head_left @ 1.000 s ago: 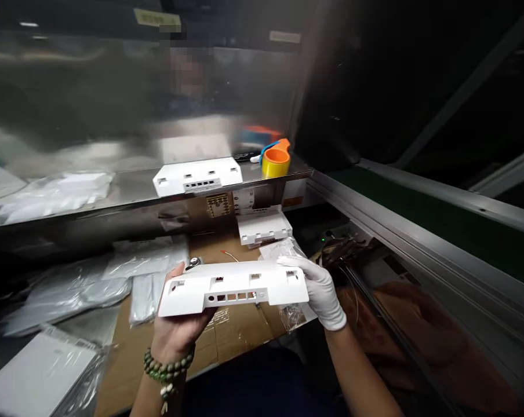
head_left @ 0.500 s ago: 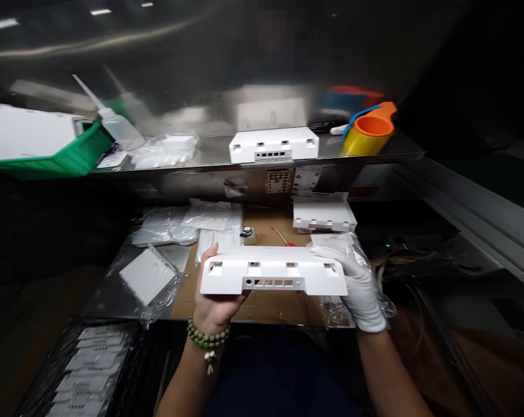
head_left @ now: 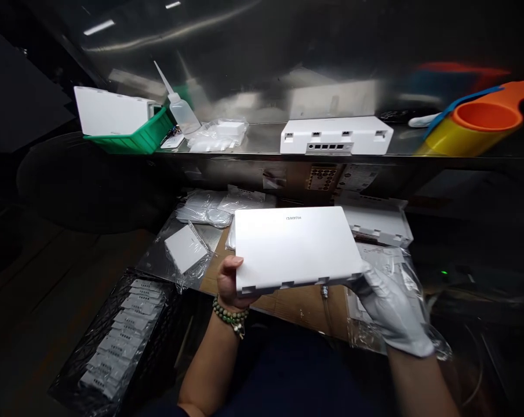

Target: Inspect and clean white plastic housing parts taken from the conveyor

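My left hand (head_left: 231,284), bare with a bead bracelet, grips the left edge of a white router housing (head_left: 294,246), thumb on top. The housing is tilted so that its broad face, with HUAWEI lettering upside down, shows; notches line its near edge. My right hand (head_left: 390,313), in a white glove, is at the housing's near right corner, fingers curled partly out of sight beneath it. A cable with a clear plug (head_left: 325,291) shows below the near edge; whether it touches the housing I cannot tell. Cardboard (head_left: 288,310) lies under the hands.
On the shelf are a green bin (head_left: 127,145), a squeeze bottle (head_left: 184,113), another white router (head_left: 335,136) and a yellow-orange tape roll (head_left: 466,130). White units (head_left: 375,220) and bagged parts (head_left: 205,205) lie at the back. A black crate (head_left: 157,324) holds several bagged pieces.
The router housing has tipped from showing its port side to showing its broad lettered face. My right hand has slid down to its near corner. The view has turned left.
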The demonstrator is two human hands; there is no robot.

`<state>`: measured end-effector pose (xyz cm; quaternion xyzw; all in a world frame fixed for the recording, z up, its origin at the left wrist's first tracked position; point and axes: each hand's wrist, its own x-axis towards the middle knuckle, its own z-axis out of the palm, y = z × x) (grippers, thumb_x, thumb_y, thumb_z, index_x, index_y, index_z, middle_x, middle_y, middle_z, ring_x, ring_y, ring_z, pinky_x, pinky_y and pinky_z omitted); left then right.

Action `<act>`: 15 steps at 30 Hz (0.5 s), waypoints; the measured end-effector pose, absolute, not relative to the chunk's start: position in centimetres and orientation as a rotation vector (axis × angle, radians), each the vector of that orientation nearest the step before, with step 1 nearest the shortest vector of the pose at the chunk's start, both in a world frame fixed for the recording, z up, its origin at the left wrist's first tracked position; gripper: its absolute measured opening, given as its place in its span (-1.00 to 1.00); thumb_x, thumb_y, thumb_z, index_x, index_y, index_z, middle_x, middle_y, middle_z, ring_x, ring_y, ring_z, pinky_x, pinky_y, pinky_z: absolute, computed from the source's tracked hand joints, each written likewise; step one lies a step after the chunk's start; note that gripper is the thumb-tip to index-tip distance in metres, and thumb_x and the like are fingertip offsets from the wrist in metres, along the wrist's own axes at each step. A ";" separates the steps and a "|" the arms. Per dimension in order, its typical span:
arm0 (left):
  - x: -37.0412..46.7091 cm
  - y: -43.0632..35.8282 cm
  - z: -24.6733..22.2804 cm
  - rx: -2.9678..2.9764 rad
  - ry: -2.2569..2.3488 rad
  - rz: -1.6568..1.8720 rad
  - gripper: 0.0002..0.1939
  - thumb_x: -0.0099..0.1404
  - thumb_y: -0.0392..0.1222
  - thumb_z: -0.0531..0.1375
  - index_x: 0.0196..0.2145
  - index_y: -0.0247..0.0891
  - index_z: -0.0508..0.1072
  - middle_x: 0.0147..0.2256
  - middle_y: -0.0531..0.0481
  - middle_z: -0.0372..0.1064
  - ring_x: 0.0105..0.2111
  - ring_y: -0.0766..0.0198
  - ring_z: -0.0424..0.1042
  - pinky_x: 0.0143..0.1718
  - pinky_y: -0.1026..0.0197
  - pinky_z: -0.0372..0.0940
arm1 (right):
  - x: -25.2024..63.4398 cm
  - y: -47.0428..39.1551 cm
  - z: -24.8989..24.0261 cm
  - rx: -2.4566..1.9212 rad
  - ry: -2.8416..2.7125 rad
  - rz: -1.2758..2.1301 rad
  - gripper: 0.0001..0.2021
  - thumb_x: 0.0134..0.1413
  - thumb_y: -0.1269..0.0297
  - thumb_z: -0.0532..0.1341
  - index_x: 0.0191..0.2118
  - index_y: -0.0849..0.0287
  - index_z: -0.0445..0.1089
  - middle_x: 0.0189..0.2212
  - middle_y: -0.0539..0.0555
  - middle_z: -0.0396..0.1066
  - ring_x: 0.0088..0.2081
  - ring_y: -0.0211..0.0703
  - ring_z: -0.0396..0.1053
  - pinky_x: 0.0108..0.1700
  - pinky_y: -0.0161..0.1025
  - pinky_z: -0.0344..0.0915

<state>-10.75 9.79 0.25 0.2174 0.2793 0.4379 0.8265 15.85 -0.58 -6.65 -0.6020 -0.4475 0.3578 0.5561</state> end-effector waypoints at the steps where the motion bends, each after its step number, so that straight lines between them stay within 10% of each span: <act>1: -11.1 9.8 -0.1 0.481 0.594 0.925 -0.37 -0.07 -0.05 0.22 0.01 -0.29 0.49 -0.04 -0.22 0.56 0.18 -0.35 0.36 0.12 -0.35 0.33 | 15.7 -0.7 -6.5 -1.407 -1.049 0.860 -0.62 0.40 0.00 0.08 0.17 -0.09 0.49 0.04 0.02 0.56 0.08 0.06 0.53 0.16 0.04 0.50; 15: -13.1 10.4 -2.0 0.557 0.661 0.966 -0.31 -0.19 -0.07 0.23 -0.02 -0.27 0.52 -0.06 -0.26 0.55 0.15 -0.40 0.37 0.10 -0.35 0.35 | 15.8 -2.5 -5.1 -1.350 -0.866 1.121 -0.60 0.23 -0.01 0.30 0.12 -0.05 0.52 0.15 0.04 0.48 0.18 0.04 0.45 0.32 0.02 0.31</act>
